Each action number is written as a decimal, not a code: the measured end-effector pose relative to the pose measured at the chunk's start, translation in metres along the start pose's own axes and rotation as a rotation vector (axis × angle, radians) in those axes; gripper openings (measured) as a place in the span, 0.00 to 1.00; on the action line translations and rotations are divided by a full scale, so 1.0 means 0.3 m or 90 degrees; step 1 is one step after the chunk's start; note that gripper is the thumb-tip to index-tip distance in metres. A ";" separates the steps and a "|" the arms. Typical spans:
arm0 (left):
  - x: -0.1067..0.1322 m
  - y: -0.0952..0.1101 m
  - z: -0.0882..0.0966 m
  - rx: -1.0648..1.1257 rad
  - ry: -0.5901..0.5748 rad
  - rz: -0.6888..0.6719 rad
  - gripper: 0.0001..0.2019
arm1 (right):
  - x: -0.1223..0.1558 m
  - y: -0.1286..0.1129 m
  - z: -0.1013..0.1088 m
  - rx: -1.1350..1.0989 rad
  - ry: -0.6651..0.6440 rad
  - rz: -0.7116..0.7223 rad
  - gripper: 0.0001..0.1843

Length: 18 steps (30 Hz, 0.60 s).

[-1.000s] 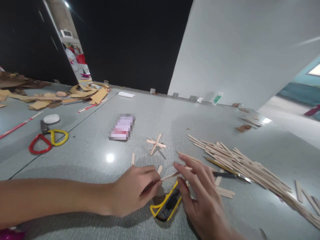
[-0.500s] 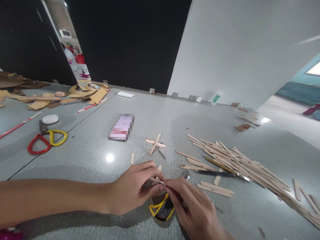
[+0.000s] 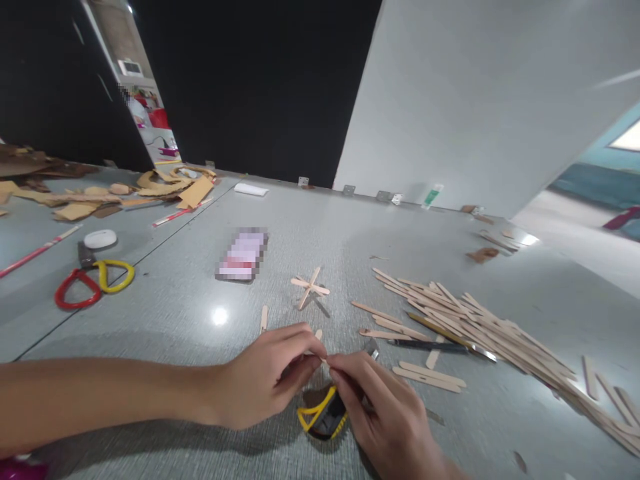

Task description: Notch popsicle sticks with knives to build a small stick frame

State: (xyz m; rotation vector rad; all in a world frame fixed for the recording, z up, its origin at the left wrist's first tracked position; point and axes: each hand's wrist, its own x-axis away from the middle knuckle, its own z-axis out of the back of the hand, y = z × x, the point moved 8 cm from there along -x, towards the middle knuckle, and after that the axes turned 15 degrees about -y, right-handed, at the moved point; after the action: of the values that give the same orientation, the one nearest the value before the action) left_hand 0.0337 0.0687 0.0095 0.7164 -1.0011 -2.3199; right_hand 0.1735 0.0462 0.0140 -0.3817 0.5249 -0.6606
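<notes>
My left hand (image 3: 273, 377) and my right hand (image 3: 383, 403) meet at the lower middle, both closed in a pinch. Between their fingertips shows a small bit of a wooden craft stick (image 3: 324, 363); the fingers hide the rest of it. Just beneath them, a yellow and black tool with a metal end (image 3: 323, 417) lies on the table, partly covered by my right hand. Beyond my hands rests a star of crossed craft sticks (image 3: 310, 288). A single loose craft stick (image 3: 264, 319) pokes out behind my left hand.
A spread pile of craft sticks (image 3: 465, 313) covers the right side, with a dark-handled craft knife (image 3: 435, 345) beside it. A phone (image 3: 243, 255) lies ahead. Red and yellow scissors (image 3: 80, 287), a white mouse (image 3: 101, 239) and cardboard scraps (image 3: 77, 210) are on the left.
Less of the craft stick shows between my hands now. My right fingertips have shifted slightly up and left, closer to my left fingers. Everything on the table stays put.
</notes>
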 end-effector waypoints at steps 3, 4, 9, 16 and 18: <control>-0.001 -0.001 -0.002 0.000 -0.003 0.000 0.08 | 0.001 0.007 -0.001 -0.008 -0.001 -0.007 0.08; -0.001 -0.003 -0.002 -0.001 -0.003 0.002 0.09 | 0.001 0.009 -0.002 -0.010 -0.003 -0.009 0.08; -0.001 -0.015 -0.006 0.000 -0.007 0.034 0.11 | -0.001 0.011 -0.004 -0.010 -0.009 -0.018 0.08; 0.001 -0.012 -0.002 -0.011 0.007 0.037 0.09 | -0.001 -0.001 0.005 0.011 0.007 -0.011 0.08; 0.000 -0.012 -0.001 -0.014 0.008 0.036 0.07 | 0.000 -0.004 0.007 0.015 0.010 -0.008 0.08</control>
State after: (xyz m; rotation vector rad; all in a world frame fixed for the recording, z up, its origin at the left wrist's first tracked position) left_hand 0.0329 0.0707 0.0067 0.6839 -0.9757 -2.2724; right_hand 0.1741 0.0457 0.0162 -0.3586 0.5289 -0.6821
